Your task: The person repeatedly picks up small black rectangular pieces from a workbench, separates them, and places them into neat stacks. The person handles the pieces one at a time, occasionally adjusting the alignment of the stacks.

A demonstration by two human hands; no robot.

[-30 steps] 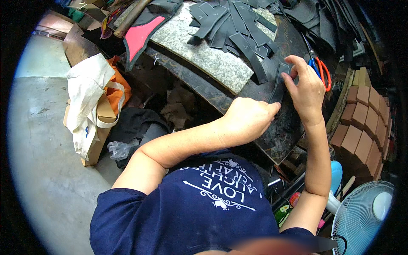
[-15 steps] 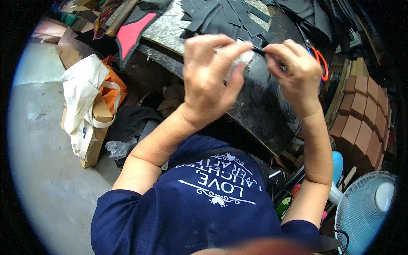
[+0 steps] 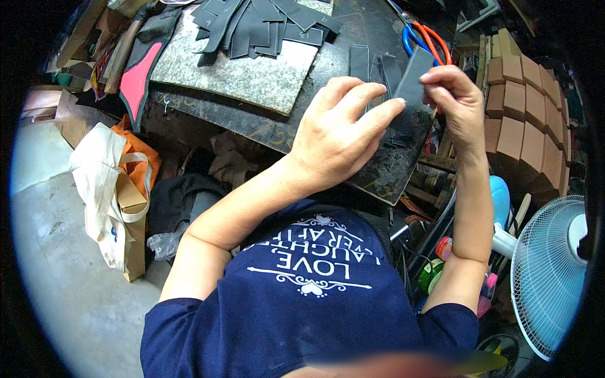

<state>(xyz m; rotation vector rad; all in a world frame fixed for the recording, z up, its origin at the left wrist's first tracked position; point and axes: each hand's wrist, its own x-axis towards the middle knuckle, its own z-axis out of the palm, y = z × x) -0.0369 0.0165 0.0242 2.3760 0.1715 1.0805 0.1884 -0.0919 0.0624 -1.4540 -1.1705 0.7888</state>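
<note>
A dark grey flat strip (image 3: 414, 74) stands tilted above the worktable, pinched near its right edge between thumb and fingers of my right hand (image 3: 457, 104). My left hand (image 3: 340, 132) reaches in from the other side with fingers spread, one fingertip at the strip's lower left edge. Under and beside that hand lie more dark strips (image 3: 358, 62). Just beyond the held strip are scissors with blue and orange handles (image 3: 435, 39). Farther left, a loose heap of dark strips (image 3: 252, 28), several with pale marks, rests on a speckled stone slab (image 3: 252, 82).
A pink and black piece (image 3: 141, 79) hangs at the table's left edge. White and orange bags (image 3: 101, 170) with cardboard stand on the floor at left. To the right are stacked brown blocks (image 3: 523, 113) and a fan (image 3: 548, 271), close to my right forearm.
The view has shifted, so the table shows farther left. My hands have come lower and turned the strip so its flat face shows; the left fingers have spread.
</note>
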